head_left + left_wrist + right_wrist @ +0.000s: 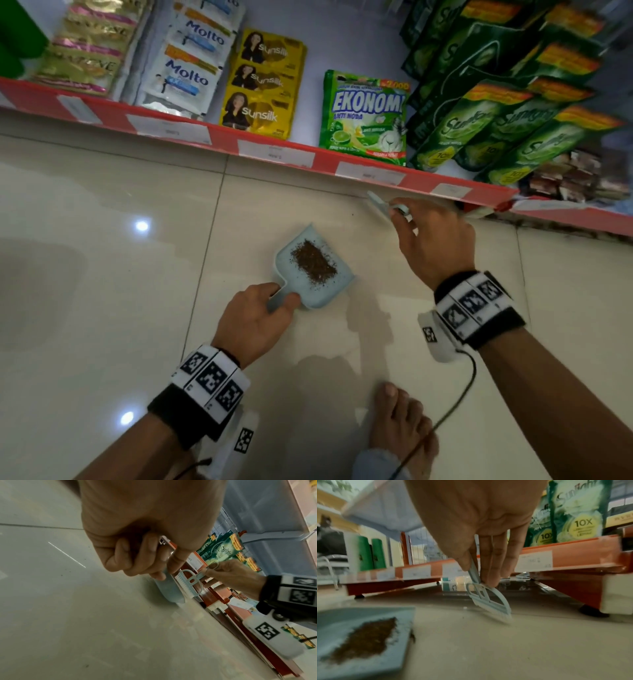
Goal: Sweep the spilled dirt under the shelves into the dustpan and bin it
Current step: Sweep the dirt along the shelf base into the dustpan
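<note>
A small pale-blue dustpan (pixel 291 253) lies flat on the tiled floor with a brown heap of dirt (pixel 313 262) in its tray. My left hand (pixel 270 301) grips its short handle (pixel 167 588) from behind. To the upper right, my right hand (pixel 407 214) pinches the handle of a small pale-blue brush (pixel 378 204), held near the floor below the shelf's red edge. In the right wrist view the brush (pixel 489 601) has its white bristles tilted down at the floor, right of the dustpan (pixel 406 614) and its dirt (pixel 366 638). A few dark specks lie by the pan's lip.
A low red-edged shelf (pixel 274 150) runs across the back, stocked with sachets and green detergent pouches (pixel 363 116). A dark gap opens under the shelf above its black feet (pixel 590 611). My bare foot (pixel 400 421) stands on the tiles near the right wrist's cable.
</note>
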Available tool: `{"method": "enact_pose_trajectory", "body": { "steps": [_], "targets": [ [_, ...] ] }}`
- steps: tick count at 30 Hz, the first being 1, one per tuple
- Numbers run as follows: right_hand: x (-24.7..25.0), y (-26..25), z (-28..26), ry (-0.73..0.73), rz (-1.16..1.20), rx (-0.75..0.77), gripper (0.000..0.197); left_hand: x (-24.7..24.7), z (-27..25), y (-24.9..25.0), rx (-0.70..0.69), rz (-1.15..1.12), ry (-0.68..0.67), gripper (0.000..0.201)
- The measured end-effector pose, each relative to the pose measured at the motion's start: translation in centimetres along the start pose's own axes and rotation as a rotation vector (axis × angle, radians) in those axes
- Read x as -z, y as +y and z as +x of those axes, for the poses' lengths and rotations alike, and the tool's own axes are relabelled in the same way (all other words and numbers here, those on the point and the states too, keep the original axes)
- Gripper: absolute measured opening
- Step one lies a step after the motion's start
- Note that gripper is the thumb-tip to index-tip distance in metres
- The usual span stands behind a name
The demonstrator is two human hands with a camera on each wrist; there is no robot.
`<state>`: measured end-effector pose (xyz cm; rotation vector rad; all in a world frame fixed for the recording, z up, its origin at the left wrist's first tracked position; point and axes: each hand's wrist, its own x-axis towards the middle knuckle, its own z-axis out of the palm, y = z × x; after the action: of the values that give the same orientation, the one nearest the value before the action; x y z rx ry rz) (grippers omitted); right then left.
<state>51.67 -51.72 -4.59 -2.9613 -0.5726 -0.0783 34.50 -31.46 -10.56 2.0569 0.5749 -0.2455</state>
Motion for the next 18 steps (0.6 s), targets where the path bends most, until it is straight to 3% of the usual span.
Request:
{"method": "enact_pose_trajectory", "body": {
  "steps": [3, 10, 15, 18],
  "targets": [
    [-0.9, -0.4, 0.6, -0.108, -0.048, 0.028, 0.029, 0.5, -0.9, -1.0, 0.001, -0.062, 0.029, 0.04],
    [-1.5, -3.8, -3.9, -0.238, 0.148, 0.322, 0.027, 3.2, -3.1, -4.6, 0.112, -0.081, 0.125, 0.059],
    [0.2, -3.0, -2.9, -0.044, 0.144, 0.254, 0.023, 4.4, -4.3, -6.1, 0.132, -0.114, 0.16, 0.06],
    [-0.4, -2.8, -0.4, -0.019, 0.043, 0.138, 0.026, 4.6, -4.9, -6.8, 0.134, -0.148, 0.161, 0.06]
  ]
}}
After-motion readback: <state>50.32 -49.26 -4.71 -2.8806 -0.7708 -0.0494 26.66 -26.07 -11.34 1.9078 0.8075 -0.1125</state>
